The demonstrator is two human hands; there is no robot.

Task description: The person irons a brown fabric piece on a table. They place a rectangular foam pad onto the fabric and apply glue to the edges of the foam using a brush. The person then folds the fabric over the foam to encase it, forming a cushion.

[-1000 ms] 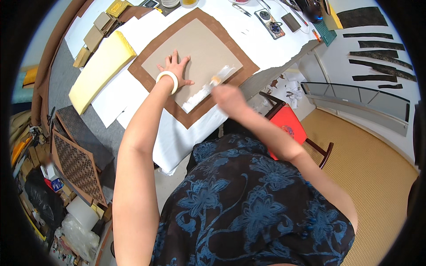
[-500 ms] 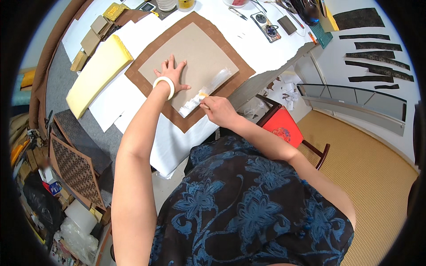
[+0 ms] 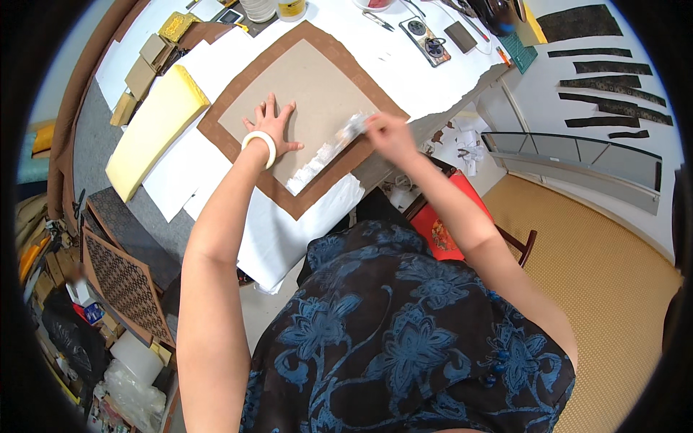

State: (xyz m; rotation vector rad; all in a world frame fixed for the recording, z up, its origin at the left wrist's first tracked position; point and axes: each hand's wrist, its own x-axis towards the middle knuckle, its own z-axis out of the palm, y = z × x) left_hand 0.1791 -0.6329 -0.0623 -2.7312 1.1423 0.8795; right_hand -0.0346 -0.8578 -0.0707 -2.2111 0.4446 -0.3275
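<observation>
A beige board (image 3: 317, 79) lies on a larger piece of brown patterned fabric (image 3: 361, 72), whose border shows all round it. My left hand (image 3: 269, 126), with a cream bangle (image 3: 261, 138) at the wrist, rests flat on the board, fingers spread. White paste (image 3: 310, 172) forms a strip along the board's near right edge. At the upper end of that strip, my right hand (image 3: 390, 137) is closed round a small brush (image 3: 352, 128). Motion blurs the brush, and the fingers cover most of its handle.
Yellow foam (image 3: 155, 133) lies left of the fabric on the white-covered table (image 3: 346, 209). A phone (image 3: 426, 43), a dark flat block (image 3: 460, 37) and a green mat (image 3: 520, 52) are at the far right. A red chair (image 3: 447, 234) stands by the table's near right edge.
My right hand and the brush have moved up and right along the board's edge, away from the near corner. My left hand stays flat on the board.
</observation>
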